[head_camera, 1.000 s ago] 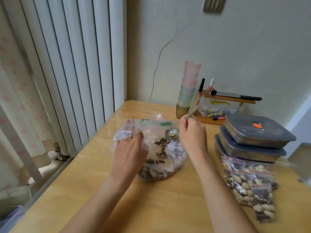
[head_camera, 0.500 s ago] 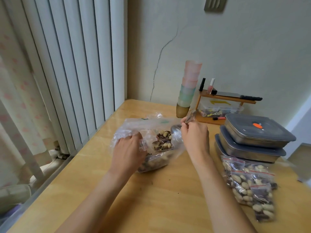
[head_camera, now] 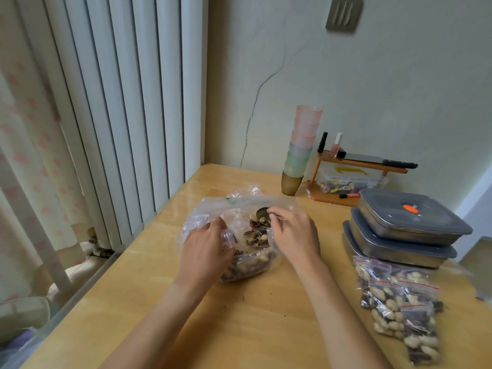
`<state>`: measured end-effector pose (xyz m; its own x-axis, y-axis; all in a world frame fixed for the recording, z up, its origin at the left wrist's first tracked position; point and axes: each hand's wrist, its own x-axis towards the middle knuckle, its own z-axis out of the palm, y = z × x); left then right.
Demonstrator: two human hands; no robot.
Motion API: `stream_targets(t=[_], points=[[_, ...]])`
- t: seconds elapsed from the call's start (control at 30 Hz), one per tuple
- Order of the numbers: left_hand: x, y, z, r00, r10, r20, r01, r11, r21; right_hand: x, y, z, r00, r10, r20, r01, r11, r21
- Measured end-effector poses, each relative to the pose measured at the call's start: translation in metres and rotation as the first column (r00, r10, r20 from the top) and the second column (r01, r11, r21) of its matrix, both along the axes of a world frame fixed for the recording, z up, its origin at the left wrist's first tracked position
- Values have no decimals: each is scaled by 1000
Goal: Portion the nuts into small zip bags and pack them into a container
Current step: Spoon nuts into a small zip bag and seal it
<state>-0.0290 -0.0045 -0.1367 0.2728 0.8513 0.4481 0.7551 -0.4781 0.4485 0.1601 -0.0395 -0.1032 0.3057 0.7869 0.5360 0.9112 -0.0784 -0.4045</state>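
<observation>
Scooping with the spoon (head_camera: pixel 262 213) pinched in the right hand (head_camera: pixel 294 233) while the left hand (head_camera: pixel 205 245) grips the floppy bag (head_camera: pixel 239 209) on the table (head_camera: pixel 266 328), nuts (head_camera: pixel 257 230) might spill if the mouth sags.

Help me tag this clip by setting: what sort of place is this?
Probably a home, at a table in a room corner. A wooden table stands against a cracked wall, beside vertical blinds, with stacked plastic cups and lidded containers on it.
</observation>
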Motion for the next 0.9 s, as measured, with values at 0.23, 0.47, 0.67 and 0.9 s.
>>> stream_targets(t=[0.23, 0.47, 0.67, 0.9], points=[[-1, -2, -2, 1000, 0, 30, 1, 999, -39, 2, -4, 23, 999, 21, 33, -17, 993, -119], [-4, -1, -4, 998, 70, -7, -70, 987, -142, -12, -11, 35, 991, 128, -35, -132, 976, -171], [-7, 1, -4, 983, 115, 140, -91, 982, -167, -16, -8, 33, 977, 178, -114, -197, 964, -178], [-7, 5, -4, 952, 137, 273, -68, 966, -248, -21, -10, 35, 964, 227, -142, -251, 950, -184]])
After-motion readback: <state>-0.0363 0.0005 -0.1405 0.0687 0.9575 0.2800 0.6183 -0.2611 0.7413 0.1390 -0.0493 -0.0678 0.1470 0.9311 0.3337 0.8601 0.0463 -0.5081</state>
